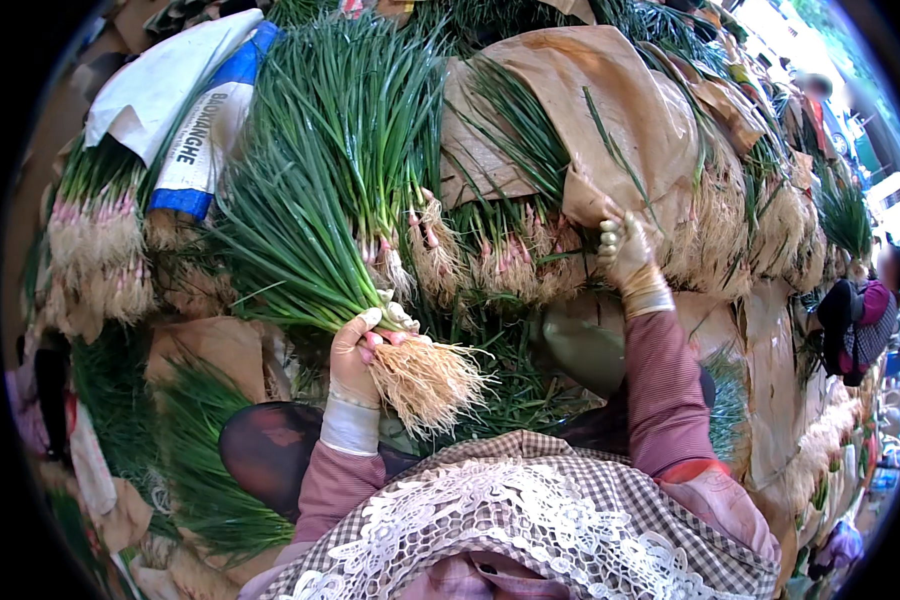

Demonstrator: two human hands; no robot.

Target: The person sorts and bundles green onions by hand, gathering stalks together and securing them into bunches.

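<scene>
My left hand (355,360) is closed round a thick bunch of scallions (315,270). Their green leaves fan up and to the left, and the pale, tangled roots (430,385) stick out to the right below my fingers. My right hand (628,248) has its fingers curled at the lower edge of a brown sheet (620,110), which it appears to pinch. That sheet partly covers more scallions, whose pink stems and roots (515,255) show under its edge. Just beyond my left hand lies another loose pile of scallions (365,130).
A white and blue sack (210,140) covers bundles at the far left. Rooty bundles (715,230) continue to the right. Close to my knees lie cut greens (225,455) and brown wrapping (210,350). Another person (860,320) is at the right edge.
</scene>
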